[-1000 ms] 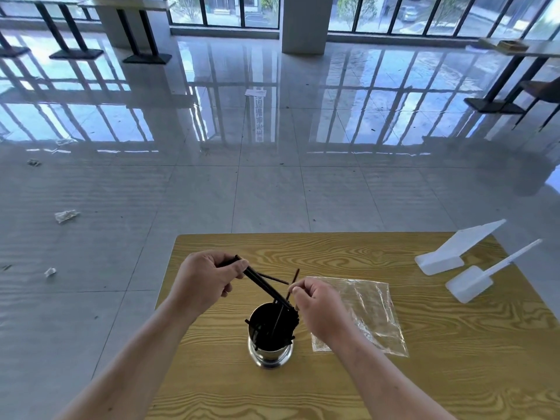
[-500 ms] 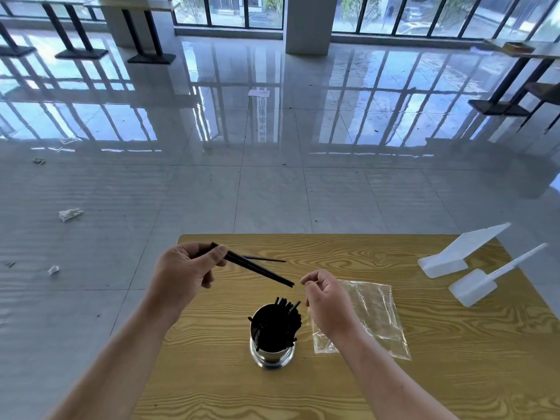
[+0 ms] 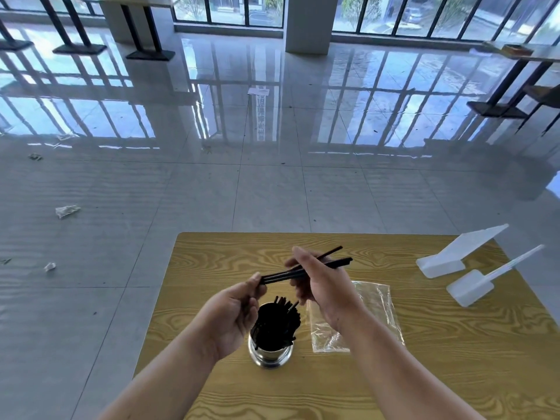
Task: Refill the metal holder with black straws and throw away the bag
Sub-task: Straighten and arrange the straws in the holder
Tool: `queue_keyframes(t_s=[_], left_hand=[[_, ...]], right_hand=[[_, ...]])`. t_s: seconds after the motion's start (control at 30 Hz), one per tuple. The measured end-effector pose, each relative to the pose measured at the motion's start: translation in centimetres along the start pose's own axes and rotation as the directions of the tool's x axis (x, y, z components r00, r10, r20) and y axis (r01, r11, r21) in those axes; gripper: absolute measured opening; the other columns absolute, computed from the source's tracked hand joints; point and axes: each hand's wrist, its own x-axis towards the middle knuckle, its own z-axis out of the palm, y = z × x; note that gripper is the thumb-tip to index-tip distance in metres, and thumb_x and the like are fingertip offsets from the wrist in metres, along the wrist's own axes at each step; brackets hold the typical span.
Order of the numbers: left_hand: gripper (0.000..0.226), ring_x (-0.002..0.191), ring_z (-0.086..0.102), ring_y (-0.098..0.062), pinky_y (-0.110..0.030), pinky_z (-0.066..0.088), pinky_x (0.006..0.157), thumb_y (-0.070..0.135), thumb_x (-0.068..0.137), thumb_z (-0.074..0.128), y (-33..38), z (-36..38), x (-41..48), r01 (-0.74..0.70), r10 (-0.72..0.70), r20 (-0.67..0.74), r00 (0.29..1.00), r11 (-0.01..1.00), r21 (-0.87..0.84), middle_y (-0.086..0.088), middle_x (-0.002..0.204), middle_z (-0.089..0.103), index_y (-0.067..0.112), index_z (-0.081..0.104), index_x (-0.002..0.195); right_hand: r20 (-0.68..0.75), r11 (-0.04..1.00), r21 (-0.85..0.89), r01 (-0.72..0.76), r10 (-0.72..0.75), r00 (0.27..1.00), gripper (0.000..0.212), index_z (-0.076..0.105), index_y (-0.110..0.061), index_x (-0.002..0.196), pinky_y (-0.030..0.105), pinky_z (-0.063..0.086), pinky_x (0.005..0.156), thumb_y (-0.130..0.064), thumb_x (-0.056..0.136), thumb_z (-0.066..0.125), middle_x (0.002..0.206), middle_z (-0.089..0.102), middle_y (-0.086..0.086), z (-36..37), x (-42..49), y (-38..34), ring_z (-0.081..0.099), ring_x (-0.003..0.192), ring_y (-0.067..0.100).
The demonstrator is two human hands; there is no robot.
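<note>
A: What is seen around the work area?

B: A glossy tiled floor (image 3: pixel 272 183) is seen beyond a wood-grain worktop (image 3: pixel 454 359). Scraps of litter (image 3: pixel 67 211) are scattered on the floor at the left.

A: What is carried by the worktop?

B: Two white plastic stands (image 3: pixel 454 253) are placed near the far right corner. A clear bag (image 3: pixel 375 307), flattened, is laid just right of the metal holder (image 3: pixel 270 353), partly covered by the right forearm. The holder is stood upright near the worktop's middle and is filled with black straws (image 3: pixel 277 322), the tips fanned above the rim.

A: How are the hands positioned?

B: The left hand (image 3: pixel 233 316) is held just beside the holder's left side, thumb and fingers pinched on one end of a loose bundle of straws (image 3: pixel 303 269). The right hand (image 3: pixel 321 286) is closed around the middle of the same bundle, above the holder. The bundle is held nearly level, slanted up to the right, clear of the holder.
</note>
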Motion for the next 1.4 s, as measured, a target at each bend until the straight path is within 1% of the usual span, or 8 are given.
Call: queue_keyframes(t_s=[0.1,0.27,0.43,0.6,0.83,1.03,1.17,1.4], left_hand=[[0.025,0.052,0.06,-0.009,-0.023,0.06,0.052,0.026,0.096,0.076,-1.0,-1.4,0.6,-0.033,0.065,-0.078,0.995,0.933,0.359,-0.013,0.09,0.079,0.005,0.071,0.109],[0.02,0.054,0.064,-0.01,-0.032,0.06,0.054,0.023,0.085,0.075,-1.9,-4.5,0.7,-0.07,0.279,-0.065,0.958,0.449,0.891,0.003,0.071,0.072,0.023,0.07,0.104],[0.049,0.058,0.069,-0.011,-0.03,0.06,0.056,0.04,0.065,0.084,-2.8,-4.5,0.3,-0.004,0.131,-0.032,0.991,0.272,0.962,0.004,0.08,0.078,0.035,0.062,0.109],[0.053,0.066,0.072,-0.003,-0.025,0.06,0.061,0.047,0.066,0.086,-4.2,-3.6,1.0,-0.055,0.195,0.021,0.981,0.17,0.984,0.01,0.084,0.078,0.04,0.061,0.112],[0.045,0.083,0.07,0.004,-0.026,0.06,0.074,0.057,0.063,0.081,-6.5,-1.8,1.3,-0.157,0.309,0.106,0.945,0.147,0.977,0.02,0.091,0.076,0.041,0.064,0.103],[0.03,0.082,0.064,-0.004,-0.017,0.046,0.065,0.049,0.078,0.076,-7.2,-1.3,1.7,-0.217,0.41,0.23,0.883,-0.078,0.973,0.019,0.089,0.069,0.037,0.065,0.103],[0.019,0.092,0.07,-0.014,-0.028,0.051,0.078,0.039,0.092,0.068,-6.7,-1.5,2.0,-0.231,0.42,0.35,0.838,-0.308,0.923,0.012,0.105,0.075,0.032,0.072,0.109],[0.022,0.094,0.072,-0.016,-0.031,0.054,0.081,0.035,0.097,0.062,-5.4,-1.3,1.8,-0.234,0.387,0.44,0.81,-0.474,0.849,0.01,0.107,0.078,0.033,0.075,0.116]], right_hand=[[-0.021,0.946,-0.313,0.082,-0.094,0.995,0.037,0.079,-0.012,0.076,0.033,0.049,0.046,-0.028,0.105,0.061,0.059,0.067,0.011,-1.0,-0.2,0.4,0.061,0.051,0.023],[0.025,0.797,-0.591,0.127,-0.14,0.99,0.044,0.065,-0.008,0.072,0.032,0.041,0.05,-0.045,0.096,0.06,0.052,0.054,-0.002,-1.2,-1.3,2.4,0.047,0.049,0.01],[0.126,0.68,-0.728,0.086,0.009,0.992,0.03,0.071,-0.036,0.099,0.025,0.057,0.063,-0.061,0.082,0.069,0.079,0.073,-0.016,0.0,-1.6,5.6,0.067,0.07,0.0],[-0.084,0.675,-0.737,-0.026,-0.053,0.995,0.042,0.061,-0.044,0.116,0.023,0.049,0.06,-0.072,0.085,0.057,0.079,0.062,-0.01,-1.9,-1.6,7.7,0.059,0.067,0.004],[-0.056,0.776,-0.61,-0.16,0.16,0.986,0.007,0.069,-0.026,0.091,0.045,0.064,0.072,-0.033,0.09,0.068,0.081,0.076,0.0,-1.2,-2.2,9.6,0.075,0.075,0.02],[-0.072,0.799,-0.582,-0.151,0.134,0.988,0.004,0.069,-0.022,0.091,0.049,0.063,0.075,-0.022,0.089,0.066,0.084,0.077,0.004,-1.2,-2.2,9.8,0.075,0.08,0.027],[-0.083,0.772,-0.622,-0.135,0.106,0.991,0.004,0.067,-0.027,0.088,0.045,0.06,0.072,-0.028,0.088,0.063,0.079,0.076,0.001,-1.8,-2.1,9.9,0.074,0.077,0.024],[-0.098,0.729,-0.677,-0.104,0.051,0.994,0.007,0.065,-0.034,0.089,0.022,0.052,0.059,-0.04,0.088,0.063,0.073,0.072,-0.009,-2.2,-2.2,9.9,0.065,0.066,0.001]])
